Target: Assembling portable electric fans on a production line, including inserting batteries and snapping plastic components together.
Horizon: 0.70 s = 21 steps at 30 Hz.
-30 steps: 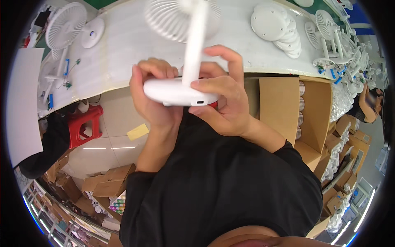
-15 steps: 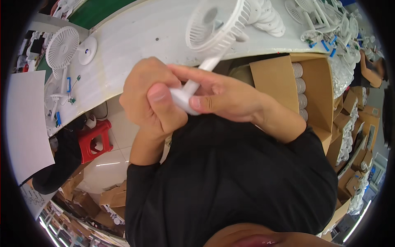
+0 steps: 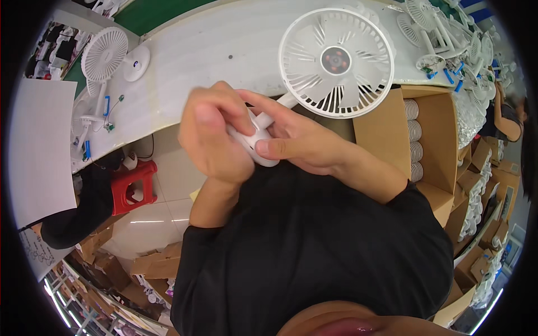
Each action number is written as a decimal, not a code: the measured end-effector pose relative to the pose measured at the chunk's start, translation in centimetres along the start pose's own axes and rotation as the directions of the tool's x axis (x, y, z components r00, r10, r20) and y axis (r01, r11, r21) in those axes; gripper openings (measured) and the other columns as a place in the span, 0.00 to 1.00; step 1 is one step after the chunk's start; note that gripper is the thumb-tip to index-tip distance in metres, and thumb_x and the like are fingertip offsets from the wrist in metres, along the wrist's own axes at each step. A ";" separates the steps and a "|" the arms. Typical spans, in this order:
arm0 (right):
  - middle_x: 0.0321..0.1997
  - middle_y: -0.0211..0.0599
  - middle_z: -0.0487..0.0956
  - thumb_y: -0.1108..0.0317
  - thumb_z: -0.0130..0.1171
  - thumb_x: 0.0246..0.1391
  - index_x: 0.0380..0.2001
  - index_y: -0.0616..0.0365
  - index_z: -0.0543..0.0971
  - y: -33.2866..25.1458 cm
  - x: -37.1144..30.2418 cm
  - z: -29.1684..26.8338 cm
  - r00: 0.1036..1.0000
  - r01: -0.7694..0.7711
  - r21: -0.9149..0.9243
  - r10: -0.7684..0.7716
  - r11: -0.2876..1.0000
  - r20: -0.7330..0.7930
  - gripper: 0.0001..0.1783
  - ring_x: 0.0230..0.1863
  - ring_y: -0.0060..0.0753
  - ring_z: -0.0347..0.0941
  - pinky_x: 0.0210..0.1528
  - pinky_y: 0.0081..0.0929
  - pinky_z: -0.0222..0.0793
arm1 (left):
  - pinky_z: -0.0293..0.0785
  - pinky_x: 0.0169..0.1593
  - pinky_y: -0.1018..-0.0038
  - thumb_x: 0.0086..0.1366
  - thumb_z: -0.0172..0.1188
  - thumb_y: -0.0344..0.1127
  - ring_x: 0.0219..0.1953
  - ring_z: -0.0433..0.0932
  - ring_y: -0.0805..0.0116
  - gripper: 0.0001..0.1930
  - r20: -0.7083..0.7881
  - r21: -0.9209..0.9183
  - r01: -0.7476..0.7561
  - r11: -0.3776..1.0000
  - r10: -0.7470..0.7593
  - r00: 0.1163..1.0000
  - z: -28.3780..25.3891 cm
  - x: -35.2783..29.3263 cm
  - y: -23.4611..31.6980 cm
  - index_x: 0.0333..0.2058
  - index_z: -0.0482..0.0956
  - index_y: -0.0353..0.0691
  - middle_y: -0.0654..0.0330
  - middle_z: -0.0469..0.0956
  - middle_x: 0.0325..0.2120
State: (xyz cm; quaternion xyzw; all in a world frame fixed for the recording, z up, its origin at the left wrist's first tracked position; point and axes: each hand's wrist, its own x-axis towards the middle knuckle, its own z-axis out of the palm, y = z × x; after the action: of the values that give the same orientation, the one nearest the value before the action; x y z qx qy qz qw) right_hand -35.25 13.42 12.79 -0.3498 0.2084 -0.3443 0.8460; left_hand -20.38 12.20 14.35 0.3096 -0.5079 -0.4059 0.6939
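A white desk fan (image 3: 367, 89) is tilted in my grip, its round head facing me with the blades and a dark hub in view. A short stem joins the head to a rounded white base. My right hand (image 3: 305, 134) wraps round the stem and base, its thumb pressed on the base. On the base's other side, my left hand (image 3: 216, 137) curls its fingers over the top, slightly blurred. The palms hide part of the base. Both hands are above the near edge of the white worktable (image 3: 190, 61).
At the table's left stands another white fan (image 3: 105, 53), with blue battery cells (image 3: 106, 105) and small wired boards nearby. More fans (image 3: 428, 28) crowd the far right. An open carton (image 3: 431, 134) of stacked white discs sits at my right. A red stool (image 3: 134, 187) is at left.
The fan's head has swung from a steep angle to nearly face-on and shifted right and lower. My left hand's fist has loosened, its fingers now bent over the base.
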 end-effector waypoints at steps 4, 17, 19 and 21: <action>0.68 0.50 0.60 0.71 0.67 0.50 0.72 0.60 0.51 -1.4 0.6 0.8 0.996 -0.085 0.014 0.085 0.996 -0.008 0.50 0.65 0.40 0.59 0.66 0.32 0.57 | 0.58 0.30 0.77 0.76 0.33 0.42 0.21 0.60 0.75 0.19 0.090 0.210 -0.172 0.962 0.156 0.984 0.5 -0.2 0.4 0.28 0.67 0.42 0.66 0.62 0.14; 0.71 0.56 0.57 0.67 0.70 0.47 0.74 0.56 0.45 0.5 1.2 1.0 0.991 0.131 -0.058 -0.131 0.990 0.006 0.57 0.70 0.47 0.55 0.70 0.35 0.51 | 0.60 0.31 0.78 0.76 0.35 0.47 0.23 0.61 0.74 0.22 0.122 0.004 -0.027 1.000 0.027 0.992 -0.3 0.7 0.3 0.30 0.71 0.42 0.65 0.67 0.17; 0.70 0.58 0.57 0.67 0.69 0.48 0.74 0.57 0.46 0.1 1.0 1.1 0.996 0.086 -0.050 -0.088 0.995 -0.034 0.56 0.70 0.49 0.56 0.70 0.36 0.51 | 0.60 0.32 0.77 0.76 0.34 0.48 0.24 0.61 0.74 0.22 0.169 0.077 -0.039 0.996 0.026 0.985 -0.4 0.5 0.4 0.30 0.71 0.41 0.65 0.68 0.17; 0.72 0.58 0.54 0.66 0.68 0.48 0.74 0.57 0.44 -0.8 1.3 1.0 0.998 0.060 -0.083 -0.058 0.995 0.026 0.56 0.71 0.49 0.53 0.71 0.37 0.48 | 0.59 0.33 0.77 0.76 0.34 0.47 0.24 0.60 0.73 0.22 0.163 0.139 -0.082 0.987 0.059 0.985 -0.4 0.4 0.6 0.29 0.69 0.42 0.65 0.66 0.16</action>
State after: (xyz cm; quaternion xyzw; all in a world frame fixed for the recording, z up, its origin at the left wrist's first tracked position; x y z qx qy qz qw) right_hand -34.12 12.52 13.85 -0.3949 0.2021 -0.3558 0.8226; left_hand -19.83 12.18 14.90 0.3078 -0.6002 -0.3663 0.6409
